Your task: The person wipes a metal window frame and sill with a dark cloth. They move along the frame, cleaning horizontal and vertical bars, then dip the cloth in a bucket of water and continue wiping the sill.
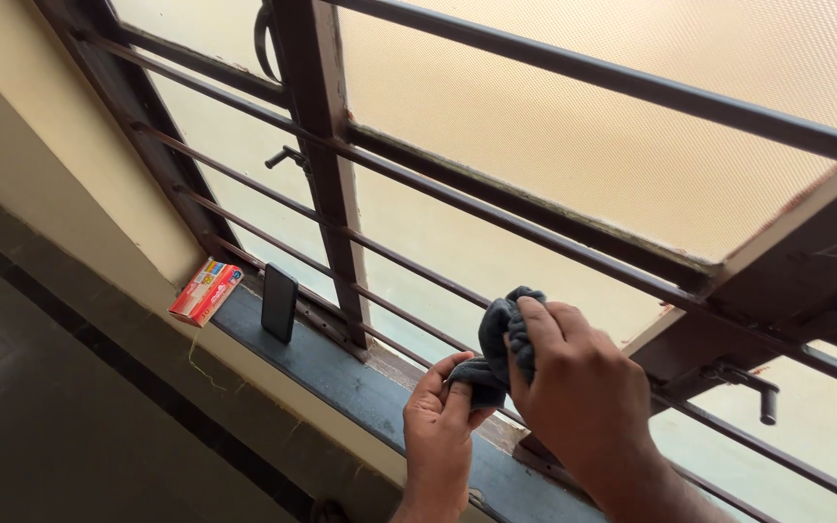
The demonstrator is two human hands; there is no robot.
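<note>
Starting at nine o'clock, a red box (205, 291) and a phone (279, 302) sat on the sill (341, 373). My left hand (438, 431) pinched the dark cloth (501, 339); my right hand (578, 392) gripped it against a window bar (457, 334), mid-wipe, I judged. Next called for sliding along toward three o'clock.

Phone (279, 302) on sill (341, 373), box (205, 291) left, bars (496, 218) behind.
</note>
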